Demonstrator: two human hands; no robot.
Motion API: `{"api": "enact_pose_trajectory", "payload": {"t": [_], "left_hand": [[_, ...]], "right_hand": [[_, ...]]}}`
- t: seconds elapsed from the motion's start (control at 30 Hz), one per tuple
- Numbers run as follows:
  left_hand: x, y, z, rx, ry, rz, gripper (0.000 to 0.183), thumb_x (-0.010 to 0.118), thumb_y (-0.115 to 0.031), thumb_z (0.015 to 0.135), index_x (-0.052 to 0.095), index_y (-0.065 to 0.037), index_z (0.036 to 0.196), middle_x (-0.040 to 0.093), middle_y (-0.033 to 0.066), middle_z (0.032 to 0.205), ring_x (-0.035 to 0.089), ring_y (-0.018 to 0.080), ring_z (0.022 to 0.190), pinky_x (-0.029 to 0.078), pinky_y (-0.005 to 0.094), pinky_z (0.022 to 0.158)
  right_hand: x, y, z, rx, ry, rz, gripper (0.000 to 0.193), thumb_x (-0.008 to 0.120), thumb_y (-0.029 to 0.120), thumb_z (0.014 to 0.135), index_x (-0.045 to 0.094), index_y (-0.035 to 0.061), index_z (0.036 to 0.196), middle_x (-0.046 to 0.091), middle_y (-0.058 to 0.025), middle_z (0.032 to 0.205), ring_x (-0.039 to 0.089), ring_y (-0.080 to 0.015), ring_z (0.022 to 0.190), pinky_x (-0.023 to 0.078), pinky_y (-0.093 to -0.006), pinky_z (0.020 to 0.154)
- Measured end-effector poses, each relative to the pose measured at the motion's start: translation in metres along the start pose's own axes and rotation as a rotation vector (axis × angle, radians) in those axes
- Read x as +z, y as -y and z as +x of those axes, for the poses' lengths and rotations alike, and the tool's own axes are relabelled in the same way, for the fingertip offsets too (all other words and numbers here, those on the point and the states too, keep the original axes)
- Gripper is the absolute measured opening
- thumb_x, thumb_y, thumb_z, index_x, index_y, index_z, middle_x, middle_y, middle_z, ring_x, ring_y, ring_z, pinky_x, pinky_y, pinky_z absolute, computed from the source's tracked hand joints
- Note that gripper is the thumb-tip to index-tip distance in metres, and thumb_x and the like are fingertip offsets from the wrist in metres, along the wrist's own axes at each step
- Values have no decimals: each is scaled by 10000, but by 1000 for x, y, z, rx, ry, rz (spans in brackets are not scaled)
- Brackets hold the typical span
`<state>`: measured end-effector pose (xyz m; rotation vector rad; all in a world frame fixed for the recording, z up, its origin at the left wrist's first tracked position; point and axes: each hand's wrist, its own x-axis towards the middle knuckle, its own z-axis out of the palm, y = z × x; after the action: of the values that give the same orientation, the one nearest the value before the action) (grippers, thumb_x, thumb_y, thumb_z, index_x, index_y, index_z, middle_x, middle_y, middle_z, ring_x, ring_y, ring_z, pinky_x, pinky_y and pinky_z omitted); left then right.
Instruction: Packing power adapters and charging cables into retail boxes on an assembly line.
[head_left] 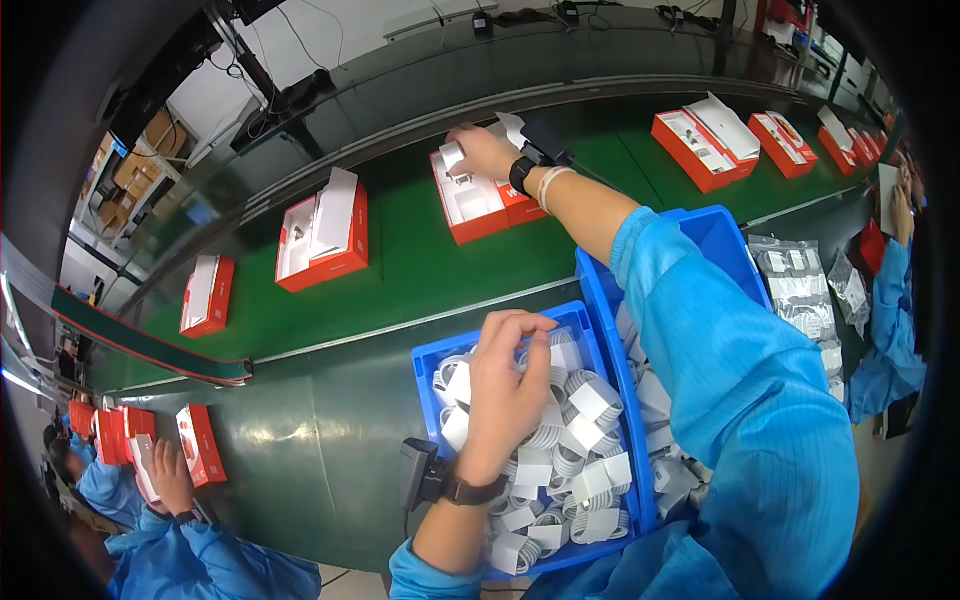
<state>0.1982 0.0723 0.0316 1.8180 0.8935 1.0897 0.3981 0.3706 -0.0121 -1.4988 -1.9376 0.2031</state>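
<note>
My right hand (482,152) reaches over an opened red and white box (478,228) on the green conveyor. Its fingers are closed around a small white block (452,156), which looks like a power adapter, above the box's white inner tray. My left hand (508,390) is over a blue bin (425,385) full of coiled white cables (590,430) with white paper wraps. Its fingers curve with the thumb apart, and nothing shows between them. Whether they touch the cables underneath is hard to see.
A second blue bin (708,235) lies partly under my right arm. More open boxes (325,235) line the conveyor (400,290). Clear bags of white pieces (795,290) lie to the right. Co-workers sit on both sides; one's hand (170,478) holds a box at lower left.
</note>
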Motion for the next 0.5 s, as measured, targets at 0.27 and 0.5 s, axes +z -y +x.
{"api": "enact_pose_trajectory", "payload": {"t": [0.27,0.5], "left_hand": [[-2,-5,-6,20,-26,7,99,566,14,898,639,13,964,606,76,964,561,158,827,459,266,766],[-2,9,-3,-26,-58,-89,91,569,-29,917,635,-6,975,621,109,948,592,194,847,478,297,778]], "right_hand": [[15,0,-6,-95,-70,-555,349,801,321,681,738,38,875,636,-147,1037,572,-328,1057,471,-452,921],[-45,72,-21,-267,-3,-298,187,597,172,814,740,84,896,697,-155,909,664,-339,887,526,-432,791]]}}
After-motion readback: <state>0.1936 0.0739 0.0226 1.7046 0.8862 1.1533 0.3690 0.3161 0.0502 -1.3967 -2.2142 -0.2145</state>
